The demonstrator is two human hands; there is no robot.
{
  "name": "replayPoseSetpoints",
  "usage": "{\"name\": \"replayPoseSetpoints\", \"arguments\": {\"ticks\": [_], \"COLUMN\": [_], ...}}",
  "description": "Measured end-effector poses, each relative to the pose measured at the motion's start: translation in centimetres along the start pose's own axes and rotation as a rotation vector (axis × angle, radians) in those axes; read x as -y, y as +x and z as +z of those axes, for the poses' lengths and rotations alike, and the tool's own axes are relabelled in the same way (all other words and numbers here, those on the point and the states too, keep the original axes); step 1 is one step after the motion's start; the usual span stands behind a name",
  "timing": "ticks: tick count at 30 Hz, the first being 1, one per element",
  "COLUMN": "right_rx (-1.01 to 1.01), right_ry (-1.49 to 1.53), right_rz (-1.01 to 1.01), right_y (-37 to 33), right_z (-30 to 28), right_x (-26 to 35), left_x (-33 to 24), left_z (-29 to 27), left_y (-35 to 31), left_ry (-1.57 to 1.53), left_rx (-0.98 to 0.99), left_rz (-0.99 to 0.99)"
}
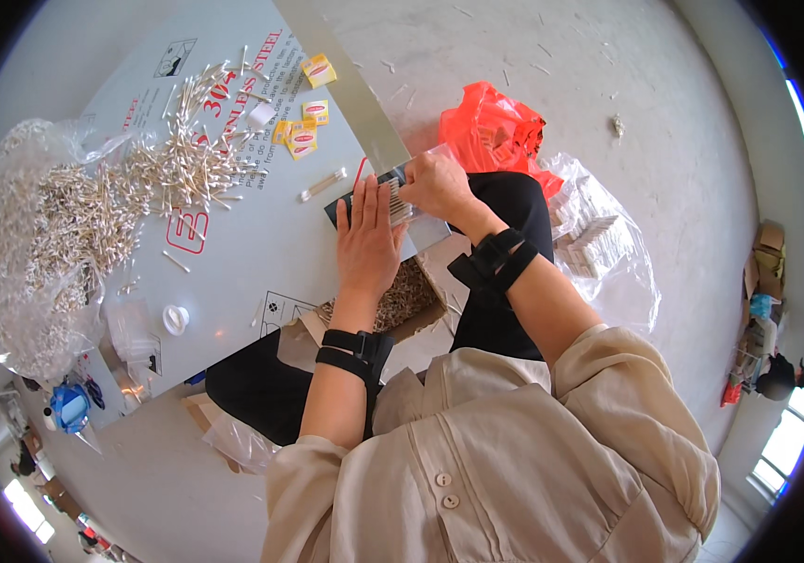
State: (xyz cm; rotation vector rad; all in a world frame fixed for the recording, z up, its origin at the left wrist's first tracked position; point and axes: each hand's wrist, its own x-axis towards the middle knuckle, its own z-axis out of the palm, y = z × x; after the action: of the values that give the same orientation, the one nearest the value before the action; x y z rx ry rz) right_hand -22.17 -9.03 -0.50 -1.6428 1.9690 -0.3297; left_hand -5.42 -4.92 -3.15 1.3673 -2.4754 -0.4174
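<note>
Your left hand lies flat, fingers straight, beside a row of cotton swabs at the table edge. Your right hand is curled at the row's right; can't tell its grip. Loose swab pile, table's left.

The left grip lies palm down, fingers straight, against a row of cotton swabs on a dark pad at the edge of the table; the right grip curls at the row's far end, its fingertips hidden. Loose swabs heap beside a clear bag at left, near yellow packets. A red bag lies on the floor.
</note>
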Motion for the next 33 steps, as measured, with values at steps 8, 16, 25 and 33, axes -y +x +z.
{"name": "replayPoseSetpoints", "arguments": {"ticks": [8,16,25,33], "right_rx": [-0.004,-0.01,-0.03,-0.066], "right_ry": [0.017,0.037,0.045,0.034], "right_rz": [-0.038,-0.068,-0.018,0.0], "right_y": [-0.1,0.0,-0.2,-0.5], "right_z": [-0.3,0.2,0.1,0.0], "right_x": [0.1,-0.3,-0.2,0.0], "left_x": [0.0,0.6,0.5,0.6], "left_z": [0.5,0.8,0.4,0.7], "left_y": [0.9,0.9,0.8,0.9], "left_ry": [0.034,0.045,0.01,-0.001], "left_rx": [-0.047,-0.074,-0.065,-0.078], "left_rz": [-0.04,-0.022,0.004,0.018]}}
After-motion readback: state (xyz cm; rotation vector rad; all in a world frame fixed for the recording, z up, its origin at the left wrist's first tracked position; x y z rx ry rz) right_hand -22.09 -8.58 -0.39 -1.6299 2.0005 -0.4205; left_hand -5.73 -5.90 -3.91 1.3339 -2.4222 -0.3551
